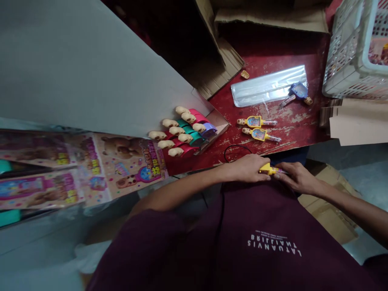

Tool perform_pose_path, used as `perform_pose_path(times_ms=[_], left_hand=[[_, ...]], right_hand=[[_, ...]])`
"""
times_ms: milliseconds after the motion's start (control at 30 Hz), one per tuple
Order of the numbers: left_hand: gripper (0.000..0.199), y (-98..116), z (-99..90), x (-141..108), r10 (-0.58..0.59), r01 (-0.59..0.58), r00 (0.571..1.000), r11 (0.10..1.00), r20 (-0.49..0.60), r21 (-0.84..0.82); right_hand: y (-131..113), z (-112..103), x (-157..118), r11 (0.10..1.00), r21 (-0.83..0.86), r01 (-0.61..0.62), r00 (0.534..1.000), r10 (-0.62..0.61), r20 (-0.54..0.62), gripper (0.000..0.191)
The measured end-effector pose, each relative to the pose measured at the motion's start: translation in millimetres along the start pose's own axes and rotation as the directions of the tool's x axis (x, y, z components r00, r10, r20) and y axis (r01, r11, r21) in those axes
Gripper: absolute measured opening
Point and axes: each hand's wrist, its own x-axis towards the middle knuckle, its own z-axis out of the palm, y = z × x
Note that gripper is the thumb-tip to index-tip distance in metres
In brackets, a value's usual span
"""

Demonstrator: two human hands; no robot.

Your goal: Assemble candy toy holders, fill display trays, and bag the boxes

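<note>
My left hand (249, 167) grips the yellow body of a small toy (266, 169) at the table's front edge, close to my shirt. The fingers of my right hand (298, 177) are closed on the toy's other end, where a clear tube shows in part. Just beyond my hands lie two similar yellow toys (254, 121), each with a brown-spotted animal head and a clear tube with small pieces inside. Farther back, a blue toy (299, 91) of the same shape and a separate tube (287, 101) rest on or against a stack of clear plastic bags (266, 87).
Red, teal and purple toys with animal heads (176, 131) stand in rows in a box (222, 121) to the left. Behind are cardboard flaps (222, 66); a white basket (342, 60) and cardboard sheets (360, 121) sit right. Printed packaging (127, 165) lies left. A small tan piece (245, 74) lies on the red table (291, 141).
</note>
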Motion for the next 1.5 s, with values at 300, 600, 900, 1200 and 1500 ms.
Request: perform_pose_path(times_ms=[300,600,900,1200,1500], left_hand=[[0.056,-23.2,-30.5,-52.2,-0.140,-0.067,0.808,0.944,-0.572,-0.324],[0.015,-31.2,-95.5,-107.5,-0.042,0.272,0.493,0.956,-0.869,0.108],[0.010,-63.2,-131.3,-81.1,-0.310,0.634,0.600,0.747,-0.738,0.202],[0.018,-92.6,-120.5,-67.4,-0.347,0.674,0.572,0.716,-0.744,0.184],[0.013,-99.4,-119.2,-68.2,-0.372,0.655,0.546,0.748,-0.751,0.106]], right_hand=[[-12.2,7.4,27.5,0.925,0.347,-0.157,0.961,0.224,-0.161,0.040],[45.6,8.0,116.6,0.973,-0.219,-0.067,0.911,-0.030,-0.411,0.048],[83.8,-1.7,187.4,0.815,-0.548,-0.189,0.978,0.109,-0.175,0.051],[84.1,-7.3,197.1,0.807,-0.553,-0.206,0.979,0.168,-0.120,0.054],[103.0,-10.5,207.2,0.875,-0.455,-0.167,0.985,0.128,-0.114,0.048]])
